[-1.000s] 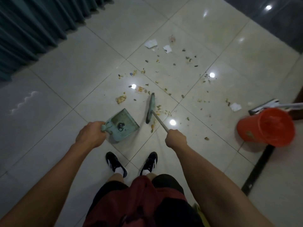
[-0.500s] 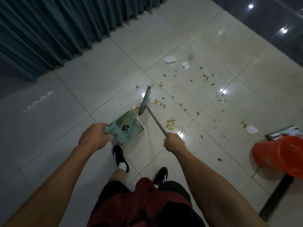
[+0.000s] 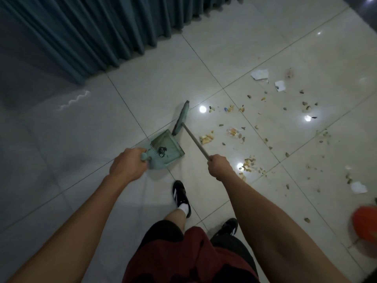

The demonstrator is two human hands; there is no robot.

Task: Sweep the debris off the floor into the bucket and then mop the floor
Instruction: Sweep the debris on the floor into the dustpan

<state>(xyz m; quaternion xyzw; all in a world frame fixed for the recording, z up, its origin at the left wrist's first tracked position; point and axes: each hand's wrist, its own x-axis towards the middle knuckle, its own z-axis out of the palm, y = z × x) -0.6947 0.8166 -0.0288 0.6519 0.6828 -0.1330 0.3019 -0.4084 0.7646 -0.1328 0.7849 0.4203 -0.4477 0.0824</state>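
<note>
The tiled floor [image 3: 234, 48] carries the job, and the sweeping step is in hand: mopping is a long way off, judging by how much litter lies about. The teal curtain [image 3: 91, 31] hangs along the far edge, well apart from the mess. The debris [image 3: 250, 161] (crumbs, shells and a few paper scraps [image 3: 259, 74]) is scattered across the tiles to the right of the tools, with small heaps close to the broom handle. The orange bucket [image 3: 365, 223] sits at the right edge, mostly cut off, well apart from the dustpan.

The green dustpan [image 3: 165, 149] is held low by the left hand [image 3: 128, 165], fingers wrapped round its handle; it holds little so far. The right hand [image 3: 219, 166] grips the broom [image 3: 180, 118], fingers clamped on the shaft, head standing just beyond the pan's mouth.

Next, I judge, the broom must reach right and draw the nearest heap toward the pan. The person's forward shoe [image 3: 181, 196] stands near that path.
</note>
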